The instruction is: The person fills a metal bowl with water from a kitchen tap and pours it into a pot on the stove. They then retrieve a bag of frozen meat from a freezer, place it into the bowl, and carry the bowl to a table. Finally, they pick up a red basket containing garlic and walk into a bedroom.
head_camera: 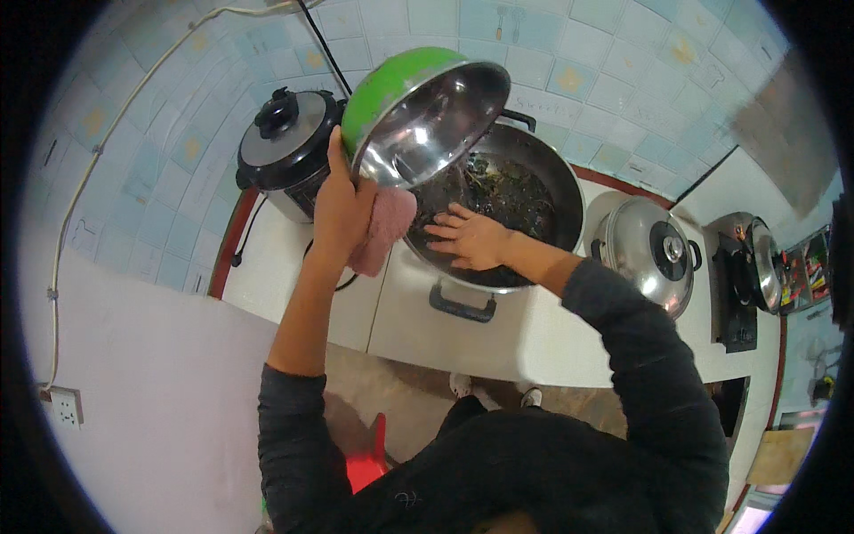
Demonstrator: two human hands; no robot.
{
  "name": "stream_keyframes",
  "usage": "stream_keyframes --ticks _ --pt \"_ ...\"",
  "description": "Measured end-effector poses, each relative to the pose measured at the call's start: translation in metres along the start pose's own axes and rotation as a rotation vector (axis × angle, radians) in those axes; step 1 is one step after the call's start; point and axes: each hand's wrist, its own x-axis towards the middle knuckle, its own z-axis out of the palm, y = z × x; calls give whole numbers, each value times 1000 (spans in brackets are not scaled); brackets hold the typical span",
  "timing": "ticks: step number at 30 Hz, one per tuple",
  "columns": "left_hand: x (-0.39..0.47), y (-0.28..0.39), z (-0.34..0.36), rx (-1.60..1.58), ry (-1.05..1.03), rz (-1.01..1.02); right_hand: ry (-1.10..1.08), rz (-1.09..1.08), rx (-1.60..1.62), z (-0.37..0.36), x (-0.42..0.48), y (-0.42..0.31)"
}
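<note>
My left hand (340, 217) grips the rim of a green bowl (390, 80) with a shiny steel inside. The bowl is tilted, its mouth facing down to the right over a large dark pan (567, 200). A folded pink cloth (387, 230) is also at my left hand, just below the bowl's rim. Dark, wet leafy bits (514, 187) lie in the pan, and a thin trickle seems to fall from the bowl's lower lip. With fingers spread and nothing held, my right hand (470, 237) is over the near part of the pan; contact with its contents cannot be told.
An electric pressure cooker (290, 143) stands left of the pan on the white counter (427, 340). To the right are a steel-lidded pot (647, 250) and a stove (740, 327) bearing a lidded wok (764, 263). Tiled wall (600, 80) rises behind. A red stool (367, 467) is below.
</note>
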Motion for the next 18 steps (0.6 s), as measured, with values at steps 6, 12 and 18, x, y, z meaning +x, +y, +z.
stream_keyframes --ticks 6,12,18 --pt "-7 8 0 -77 29 42 -408 539 24 3 -3 17" --pt "-8 12 0 23 6 -1 -274 565 47 -14 -21 61" --pt "-7 15 6 -33 -23 13 -493 851 428 6 -20 63"
